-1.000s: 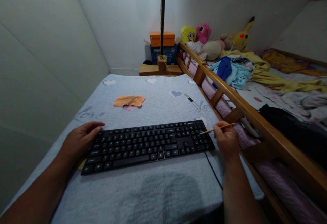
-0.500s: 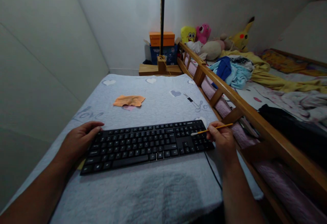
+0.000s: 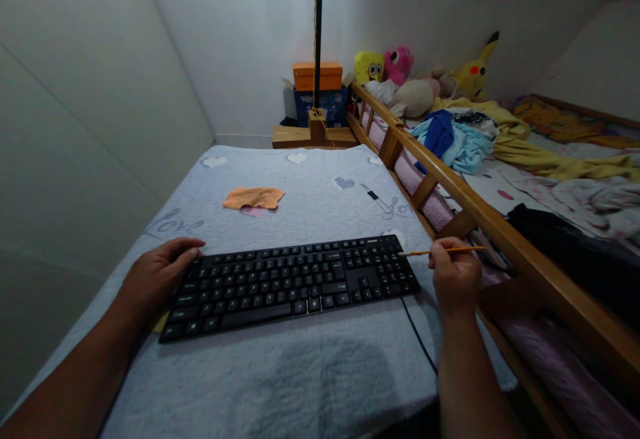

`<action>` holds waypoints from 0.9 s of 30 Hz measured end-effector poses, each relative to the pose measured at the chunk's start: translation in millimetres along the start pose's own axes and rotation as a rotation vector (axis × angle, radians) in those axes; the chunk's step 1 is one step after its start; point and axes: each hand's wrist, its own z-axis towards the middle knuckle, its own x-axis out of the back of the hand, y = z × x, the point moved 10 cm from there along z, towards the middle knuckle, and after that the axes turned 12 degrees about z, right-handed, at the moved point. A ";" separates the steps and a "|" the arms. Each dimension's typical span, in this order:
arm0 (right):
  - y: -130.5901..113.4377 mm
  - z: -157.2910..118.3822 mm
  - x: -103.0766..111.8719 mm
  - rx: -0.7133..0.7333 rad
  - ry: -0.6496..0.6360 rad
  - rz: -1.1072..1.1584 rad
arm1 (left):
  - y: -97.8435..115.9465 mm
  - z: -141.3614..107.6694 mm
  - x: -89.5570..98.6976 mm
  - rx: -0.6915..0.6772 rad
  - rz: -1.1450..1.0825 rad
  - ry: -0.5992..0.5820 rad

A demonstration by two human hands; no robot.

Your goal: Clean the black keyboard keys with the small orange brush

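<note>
1. The right hand (image 3: 456,269) is closed in a pinch, thumb and fingers on the brush (image 3: 419,253); the handle's end sticks out to the right of the grip, the pale tip to its left.
2. The keyboard (image 3: 363,277) lies on the sheet (image 3: 313,215) just left of the grip, slightly askew, its number pad (image 3: 389,269) nearest.
3. The left hand (image 3: 157,273), well left of the grip, lies at the keyboard's far end with the thumb by the corner. Whether it clasps the edge or merely rests there, I cannot tell.
4. As for progress, the work looks under way: the tip is at the upper part of the number pad. Whether the bristles touch the keys or hang just above is unclear. Nothing visible separates keys already brushed from those left, so I cannot judge how much is done.
5. The cloth (image 3: 256,197) lies apart from both hands, beyond the keyboard and well left of the grip. The cable (image 3: 419,339) comes from under the keyboard, on the near side of the grip.
6. Writing: "Love" is printed on the sheet beyond the left hand; beyond the grip, to its left, "Lo" shows near the sheet's edge. A light label (image 3: 373,241) on the keyboard's top right, left of the grip and slightly beyond, is too small to read. So is the lettering on the blue box (image 3: 333,108), far beyond the grip to its left.
</note>
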 end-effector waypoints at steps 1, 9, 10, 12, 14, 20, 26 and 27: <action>0.3 -0.6 0.7 -0.025 0.008 0.057 | 1.2 0.1 0.8 -0.004 0.006 0.003; -1.8 -23.9 -39.2 -0.219 -0.328 0.272 | 4.8 0.0 2.6 -0.007 0.031 0.013; -1.8 -26.3 -41.4 -0.224 -0.339 0.279 | 4.5 -0.3 2.4 -0.004 0.030 0.011; -2.6 -29.6 -45.7 -0.217 -0.362 0.273 | 3.4 -1.0 1.5 0.005 0.027 0.003; -3.5 -31.1 -49.0 -0.191 -0.386 0.230 | 2.9 -1.6 0.4 0.006 0.020 -0.006; -2.2 -27.5 -44.7 -0.100 -0.377 0.066 | 1.9 -1.5 1.3 0.008 -0.006 0.005; -5.3 -18.9 -22.9 0.008 -0.247 -0.052 | 2.9 -2.0 1.6 0.007 0.014 0.003; -5.9 -18.0 -18.9 0.022 -0.223 -0.070 | 3.2 -2.4 2.5 0.009 0.021 0.012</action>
